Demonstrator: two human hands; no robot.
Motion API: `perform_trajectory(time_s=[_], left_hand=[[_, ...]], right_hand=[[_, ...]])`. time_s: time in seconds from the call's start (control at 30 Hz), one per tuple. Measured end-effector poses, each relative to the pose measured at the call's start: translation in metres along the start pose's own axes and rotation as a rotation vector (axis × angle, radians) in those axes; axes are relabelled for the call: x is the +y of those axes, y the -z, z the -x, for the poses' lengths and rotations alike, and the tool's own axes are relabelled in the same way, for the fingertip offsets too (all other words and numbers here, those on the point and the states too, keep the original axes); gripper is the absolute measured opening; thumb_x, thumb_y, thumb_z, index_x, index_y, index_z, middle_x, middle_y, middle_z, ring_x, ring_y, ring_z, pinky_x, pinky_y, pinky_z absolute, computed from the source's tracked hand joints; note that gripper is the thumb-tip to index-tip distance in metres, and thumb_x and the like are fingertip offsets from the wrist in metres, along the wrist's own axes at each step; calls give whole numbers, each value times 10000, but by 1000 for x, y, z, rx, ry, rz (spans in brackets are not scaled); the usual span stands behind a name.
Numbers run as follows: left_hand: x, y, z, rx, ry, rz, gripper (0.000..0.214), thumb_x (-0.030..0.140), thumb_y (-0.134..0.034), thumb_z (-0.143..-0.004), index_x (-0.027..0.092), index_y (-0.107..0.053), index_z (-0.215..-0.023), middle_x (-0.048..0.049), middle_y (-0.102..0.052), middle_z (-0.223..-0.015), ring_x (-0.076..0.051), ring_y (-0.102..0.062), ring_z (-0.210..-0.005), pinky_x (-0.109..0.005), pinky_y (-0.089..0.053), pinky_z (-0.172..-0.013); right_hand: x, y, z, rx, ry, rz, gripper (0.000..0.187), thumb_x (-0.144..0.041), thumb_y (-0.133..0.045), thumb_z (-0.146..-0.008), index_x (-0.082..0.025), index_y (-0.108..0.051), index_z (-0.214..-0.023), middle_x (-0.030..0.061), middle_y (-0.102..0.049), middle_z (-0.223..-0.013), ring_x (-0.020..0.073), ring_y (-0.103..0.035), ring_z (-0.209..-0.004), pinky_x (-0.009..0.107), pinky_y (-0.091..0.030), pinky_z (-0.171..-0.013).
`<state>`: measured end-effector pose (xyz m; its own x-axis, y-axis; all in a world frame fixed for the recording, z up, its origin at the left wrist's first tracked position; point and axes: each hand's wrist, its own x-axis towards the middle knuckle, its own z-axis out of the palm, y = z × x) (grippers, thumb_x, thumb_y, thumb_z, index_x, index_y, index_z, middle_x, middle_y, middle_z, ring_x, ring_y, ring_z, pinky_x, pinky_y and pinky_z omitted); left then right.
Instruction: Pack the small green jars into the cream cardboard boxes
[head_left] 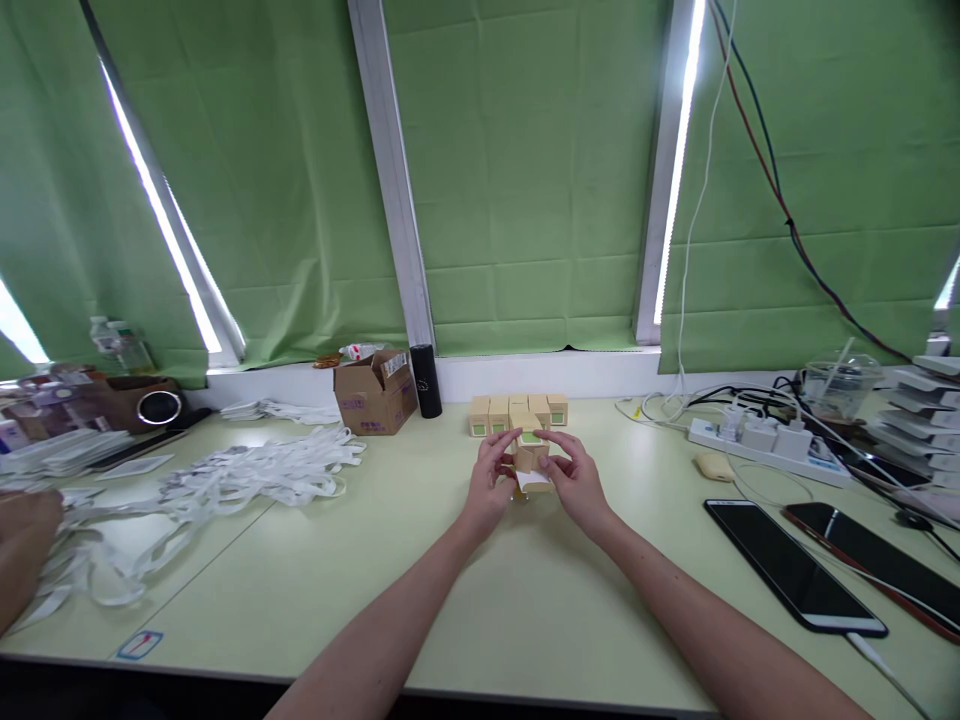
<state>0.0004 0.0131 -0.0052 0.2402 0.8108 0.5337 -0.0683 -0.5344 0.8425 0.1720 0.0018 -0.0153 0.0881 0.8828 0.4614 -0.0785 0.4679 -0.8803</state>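
Observation:
Between my two hands is a small tan cardboard box [531,458] with a green-and-white label and a pale flap at its near end. My left hand [491,483] grips its left side with thumb and fingers. From the right, my right hand [576,484] holds it the same way, thumb near the flap. Just behind stand several similar small boxes [499,412] in a group, some with green labels. What lies inside the held box is hidden.
An opened brown carton [373,396] and a black cylinder [426,381] stand behind left. White lanyards [262,470] are heaped at left, near another person's hand [30,540]. Phones [795,565], a power strip [772,455] and cables lie at right.

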Motion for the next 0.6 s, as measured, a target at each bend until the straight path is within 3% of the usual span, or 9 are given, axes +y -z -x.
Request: perform_trajectory(time_s=[0.1, 0.2, 0.37, 0.6], left_hand=[[0, 0, 0, -48, -4, 10, 773, 112, -627, -695, 336, -595, -1433, -90, -413, -1428, -196, -606, -1025, -319, -555, -812], [-1, 0, 2, -86, -4, -10, 855, 128, -722, -694, 362, -526, -1493, -92, -364, -1486, -213, -594, -1076, -335, -546, -862], [-4, 0, 3, -84, 6, -30, 876, 297, -868, -737, 362, -487, -1523, -103, -346, -1488, -223, -568, -1094, -363, -543, -911], [-5, -2, 2, -43, 26, 15, 779, 530, -811, -818, 323, -502, -1503, -116, -380, -1414, -207, -571, -1044, -361, -563, -882]], right_hand=[[-2, 0, 0, 22, -2, 3, 400, -495, -724, -876, -313, -710, -1232, 101, -519, -1450, 180, -710, -838, 390, -629, -770], [-3, 0, 0, 38, 2, -3, 389, -487, -724, -875, -315, -712, -1224, 101, -530, -1444, 192, -716, -850, 409, -633, -784], [0, 0, -1, 30, 4, 6, 387, -462, -720, -879, -318, -712, -1239, 94, -519, -1440, 178, -720, -849, 417, -625, -846], [2, 1, 0, -2, 9, -7, 410, -494, -699, -896, -344, -716, -1277, 77, -485, -1391, 151, -697, -847, 390, -632, -827]])
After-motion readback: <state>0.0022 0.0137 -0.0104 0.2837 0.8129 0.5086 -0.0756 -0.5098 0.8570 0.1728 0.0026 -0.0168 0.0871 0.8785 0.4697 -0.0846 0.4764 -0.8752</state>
